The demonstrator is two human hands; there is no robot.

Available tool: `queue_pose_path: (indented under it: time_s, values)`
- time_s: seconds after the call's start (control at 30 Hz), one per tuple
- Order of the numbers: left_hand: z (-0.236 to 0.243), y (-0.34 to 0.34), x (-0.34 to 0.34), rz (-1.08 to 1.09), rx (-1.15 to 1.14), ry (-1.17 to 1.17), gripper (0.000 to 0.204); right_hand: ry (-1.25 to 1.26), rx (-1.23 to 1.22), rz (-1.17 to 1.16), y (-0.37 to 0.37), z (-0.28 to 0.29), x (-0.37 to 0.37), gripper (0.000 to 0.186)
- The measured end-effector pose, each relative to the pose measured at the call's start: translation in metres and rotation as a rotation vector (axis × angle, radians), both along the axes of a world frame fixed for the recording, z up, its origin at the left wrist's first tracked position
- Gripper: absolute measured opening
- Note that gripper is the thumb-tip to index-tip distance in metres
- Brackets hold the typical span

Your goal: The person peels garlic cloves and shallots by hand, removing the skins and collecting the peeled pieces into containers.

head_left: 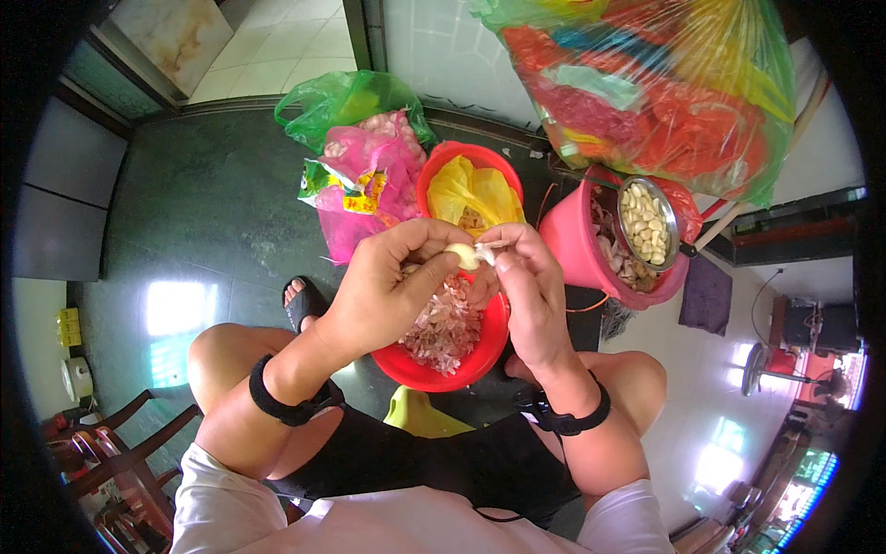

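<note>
My left hand [394, 282] pinches a pale garlic clove [460, 256] between thumb and fingers. Beside it, my right hand [524, 291] is closed on a white bit of garlic skin [486, 254] at the clove's end. Both hands are raised over a red basin [484, 355] holding loose pinkish-white garlic skins [438, 332]. Behind them sits a red bowl lined with a yellow plastic bag [466, 185]. To the right, a steel bowl of peeled cloves [644, 222] rests on a pink bucket [577, 242] that holds more garlic pieces.
Pink mesh bags of garlic [355, 226] and a green bag [360, 97] are at the back left, a large bag of coloured plastic [646, 83] at the back right. A wooden chair [106, 448] is at left, a fan [755, 369] and purple mat [703, 295] at right.
</note>
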State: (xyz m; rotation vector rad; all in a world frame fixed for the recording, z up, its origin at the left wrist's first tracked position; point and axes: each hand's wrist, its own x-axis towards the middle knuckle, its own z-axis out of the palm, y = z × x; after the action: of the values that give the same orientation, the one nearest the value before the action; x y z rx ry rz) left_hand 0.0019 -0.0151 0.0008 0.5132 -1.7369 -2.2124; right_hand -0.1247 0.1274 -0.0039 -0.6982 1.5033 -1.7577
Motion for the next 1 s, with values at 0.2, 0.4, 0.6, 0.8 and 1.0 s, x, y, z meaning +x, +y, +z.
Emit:
queue_pose_path:
  time_s: [0.2, 0.4, 0.6, 0.8, 1.0]
  values:
    - [0.000, 0.003, 0.003, 0.015, -0.585, -0.070, 0.018, 0.474, 0.085, -0.088, 0.001, -0.013, 0.000, 0.014]
    - [0.011, -0.005, 0.003, 0.001, 0.169, -0.109, 0.019, 0.012, 0.005, -0.045, 0.003, -0.002, -0.001, 0.013]
    - [0.002, -0.016, 0.010, -0.093, 0.762, 0.028, 0.023, 0.111, 0.115, -0.056, 0.004, 0.003, -0.006, 0.015]
    - [-0.002, -0.021, 0.010, -0.058, 0.997, -0.031, 0.024, 0.864, 0.483, 0.222, 0.017, -0.012, -0.013, 0.024]
    - [-0.004, -0.020, 0.011, -0.105, 1.090, -0.031, 0.024, 0.652, 0.285, 0.193, 0.012, 0.006, -0.008, 0.033]
